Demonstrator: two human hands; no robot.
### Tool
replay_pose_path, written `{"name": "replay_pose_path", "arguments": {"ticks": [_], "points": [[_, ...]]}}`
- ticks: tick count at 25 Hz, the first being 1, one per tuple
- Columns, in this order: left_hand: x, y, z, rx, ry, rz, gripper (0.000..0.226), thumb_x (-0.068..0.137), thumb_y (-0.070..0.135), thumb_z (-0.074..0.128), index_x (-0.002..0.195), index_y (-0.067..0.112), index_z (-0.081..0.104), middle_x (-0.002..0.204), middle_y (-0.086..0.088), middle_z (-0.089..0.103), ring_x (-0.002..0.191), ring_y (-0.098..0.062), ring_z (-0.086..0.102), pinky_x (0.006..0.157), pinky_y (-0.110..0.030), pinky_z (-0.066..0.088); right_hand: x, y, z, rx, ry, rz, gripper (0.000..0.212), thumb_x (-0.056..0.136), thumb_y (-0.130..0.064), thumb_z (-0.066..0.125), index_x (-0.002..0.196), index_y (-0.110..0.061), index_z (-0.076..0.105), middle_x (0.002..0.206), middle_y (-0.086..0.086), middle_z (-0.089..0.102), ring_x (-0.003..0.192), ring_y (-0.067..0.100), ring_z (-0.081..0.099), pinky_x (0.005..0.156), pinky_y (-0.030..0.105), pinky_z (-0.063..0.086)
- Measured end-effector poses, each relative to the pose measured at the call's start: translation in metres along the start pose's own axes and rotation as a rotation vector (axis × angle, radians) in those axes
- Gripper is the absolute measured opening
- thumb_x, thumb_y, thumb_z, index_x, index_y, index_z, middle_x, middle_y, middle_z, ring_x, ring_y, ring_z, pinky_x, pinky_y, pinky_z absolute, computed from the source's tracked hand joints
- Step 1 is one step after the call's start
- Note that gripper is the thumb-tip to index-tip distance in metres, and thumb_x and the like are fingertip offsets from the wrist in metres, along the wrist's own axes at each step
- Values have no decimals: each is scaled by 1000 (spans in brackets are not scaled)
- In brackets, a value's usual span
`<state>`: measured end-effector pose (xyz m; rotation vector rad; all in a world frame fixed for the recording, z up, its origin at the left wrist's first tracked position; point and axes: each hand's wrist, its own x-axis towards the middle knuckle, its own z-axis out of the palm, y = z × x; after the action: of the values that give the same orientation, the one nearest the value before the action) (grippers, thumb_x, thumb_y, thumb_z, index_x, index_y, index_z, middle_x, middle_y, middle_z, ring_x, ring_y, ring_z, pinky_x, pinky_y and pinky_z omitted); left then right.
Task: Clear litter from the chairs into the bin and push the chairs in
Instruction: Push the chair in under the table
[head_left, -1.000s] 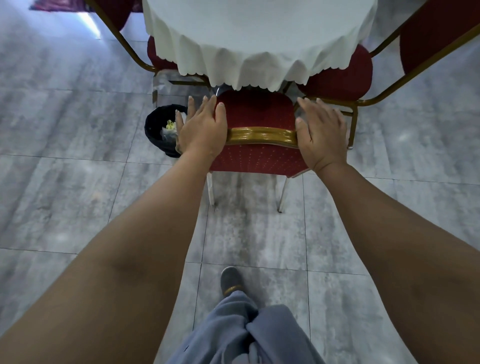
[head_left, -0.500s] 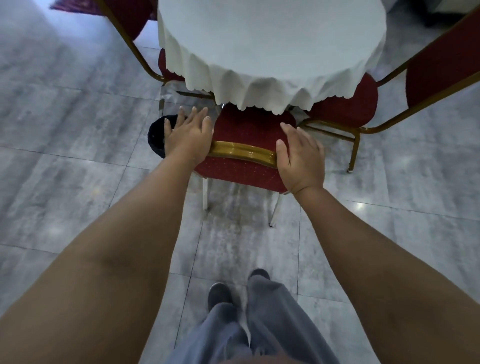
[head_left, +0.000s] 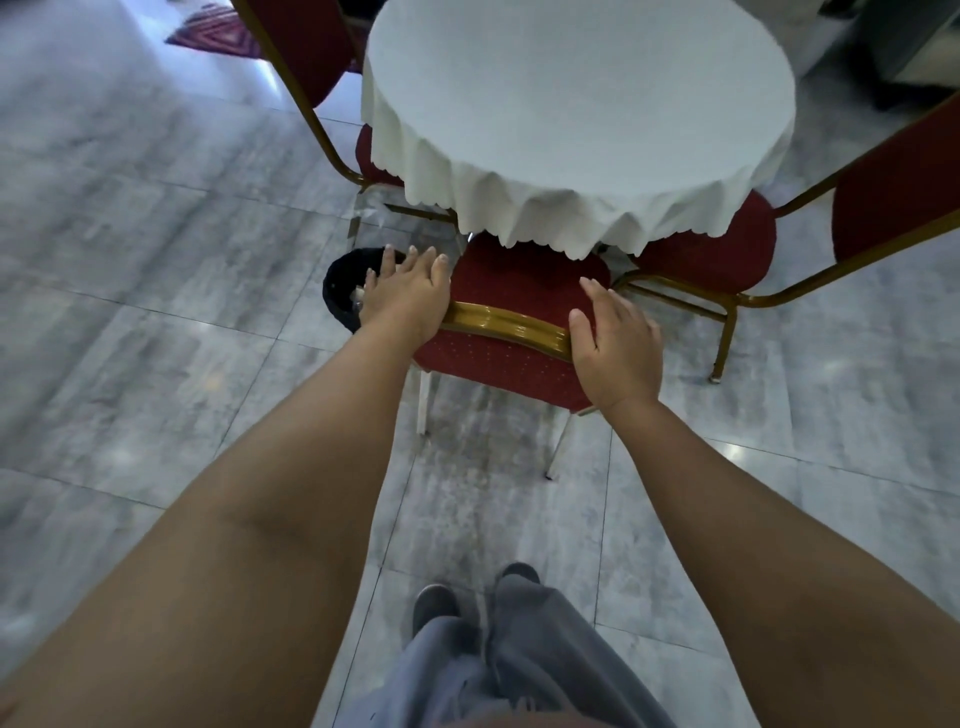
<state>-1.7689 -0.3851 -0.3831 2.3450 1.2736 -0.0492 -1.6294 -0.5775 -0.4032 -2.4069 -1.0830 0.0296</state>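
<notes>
While both arms reach forward and down, the scene reads as follows.
Floor (head_left: 156, 291): large grey marbled tiles, glossy, with thin grout lines.
Table (head_left: 587, 104): round, under a white cloth whose scalloped hem hangs in soft folds.
Near chair (head_left: 519, 283): red dotted fabric, curved gold metal top rail, pale metal legs; its seat front sits under the cloth hem.
Other chairs: one at left (head_left: 306, 57) and one at right (head_left: 893, 192), red padding in gold tube frames, seats partly under the table.
Bin (head_left: 337, 291): round, black, on the floor just left of the near chair, something pale inside.
Left hand (head_left: 408, 299): palm down on the rail's left end, fingers spread flat; grip wide, clasping nothing.
Right hand (head_left: 615, 340): palm resting on the rail's right end, fingers extended forward, thumb alongside; grip wide.
</notes>
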Motion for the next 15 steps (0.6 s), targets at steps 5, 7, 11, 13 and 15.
{"name": "replay_pose_path", "arguments": {"ticks": [5,7,11,13,15], "points": [[0,-1,1,-11,3,-1,56,103,43,8,155,25,22,164,-1,14,152,-22,-3,121,-45,-3,0,1,4,-9,16,10,54,97,-41,31,144,-21,48,145,1,54,139,19,43,114,42,25],[2,-2,2,-11,12,8,56,103,43,8,154,25,23,163,-2,15,152,-22,-2,121,-45,-3,0,1,5,-7,18,16,54,97,-41,30,143,-22,49,144,1,54,138,19,43,115,42,24],[6,-4,4,-13,28,24,57,102,43,9,153,26,26,163,-2,18,152,-22,0,122,-46,-2,1,1,5,-4,43,22,57,95,-44,27,142,-23,50,143,0,56,137,18,45,113,42,26],[7,-4,6,-13,46,33,56,103,43,9,153,26,27,163,-2,19,152,-22,0,122,-47,-2,1,1,6,-16,58,27,57,94,-45,27,142,-23,50,142,0,57,135,19,46,112,42,27],[10,-5,7,-15,73,46,55,103,41,9,153,27,27,162,-2,20,152,-22,0,122,-47,-2,1,1,7,-25,66,24,55,95,-44,28,141,-24,50,141,0,57,135,19,47,112,44,28]]}}
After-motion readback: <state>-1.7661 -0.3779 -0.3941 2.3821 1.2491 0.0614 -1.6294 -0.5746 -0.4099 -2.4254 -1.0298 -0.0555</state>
